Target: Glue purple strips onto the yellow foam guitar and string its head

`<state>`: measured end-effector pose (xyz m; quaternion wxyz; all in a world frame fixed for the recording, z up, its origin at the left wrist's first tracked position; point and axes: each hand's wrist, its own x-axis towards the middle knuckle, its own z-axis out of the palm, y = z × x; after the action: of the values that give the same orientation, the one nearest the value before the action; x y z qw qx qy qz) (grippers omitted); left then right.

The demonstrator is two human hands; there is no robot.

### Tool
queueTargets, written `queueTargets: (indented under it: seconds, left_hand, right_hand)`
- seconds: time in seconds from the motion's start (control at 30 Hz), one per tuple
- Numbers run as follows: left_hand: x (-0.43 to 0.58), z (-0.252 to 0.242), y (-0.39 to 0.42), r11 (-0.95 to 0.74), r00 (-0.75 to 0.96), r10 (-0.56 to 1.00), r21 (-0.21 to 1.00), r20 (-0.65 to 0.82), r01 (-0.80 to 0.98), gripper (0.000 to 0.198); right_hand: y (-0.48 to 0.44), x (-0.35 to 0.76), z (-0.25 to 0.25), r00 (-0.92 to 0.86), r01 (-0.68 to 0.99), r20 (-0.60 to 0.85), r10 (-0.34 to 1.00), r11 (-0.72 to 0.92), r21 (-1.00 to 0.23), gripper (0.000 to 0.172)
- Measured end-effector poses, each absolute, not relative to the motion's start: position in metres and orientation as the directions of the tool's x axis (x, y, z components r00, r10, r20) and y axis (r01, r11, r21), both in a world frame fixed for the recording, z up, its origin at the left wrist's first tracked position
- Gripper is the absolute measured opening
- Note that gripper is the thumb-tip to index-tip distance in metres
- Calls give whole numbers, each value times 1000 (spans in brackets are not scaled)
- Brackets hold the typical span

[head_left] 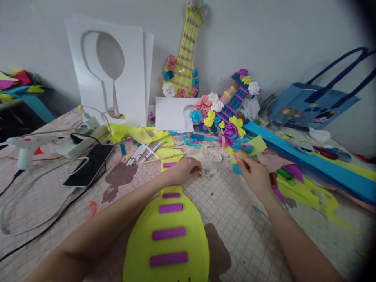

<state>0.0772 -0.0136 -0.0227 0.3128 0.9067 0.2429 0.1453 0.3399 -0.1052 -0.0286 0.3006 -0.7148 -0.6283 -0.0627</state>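
Note:
A yellow guitar-shaped cutout [167,223] with purple strips [169,234] across it lies flat, its neck pointing away from me. My left hand [185,170] reaches over the neck, with curled fingers just to the right of it. Whatever those fingers hold, if anything, is hidden. Further right, my right hand [256,177] is closed at the fingertips among small paper scraps [237,169]. A pink bit shows at its fingertips, but I cannot tell whether it is gripped. A thin stick [152,160] crosses the neck near its head, close to several markers [141,153].
At left are a glue gun [25,150], a power strip [79,139], a phone [88,165] and cables. White boards [133,74] and decorated paper guitars [185,58] lean against the wall. A blue strip [311,156] and bag [317,103] occupy the right.

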Motion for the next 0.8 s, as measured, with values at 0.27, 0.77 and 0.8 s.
queueTargets:
  seconds: [0.27, 0.77, 0.8]
  left_hand:
    - [73, -1, 48, -572, 567, 817, 281, 107, 771, 24]
    - [82, -1, 103, -503, 509, 861, 188, 21, 843, 21]
    - [82, -1, 103, -505, 511, 859, 195, 21, 841, 21]
  right_hand:
    - [-104, 336, -26, 179, 860, 519, 835, 123, -495, 30]
    - [-104, 332, -31, 119, 859, 463, 878, 143, -492, 20]
    - [-105, 332, -30, 127, 862, 448, 885, 125, -491, 19]
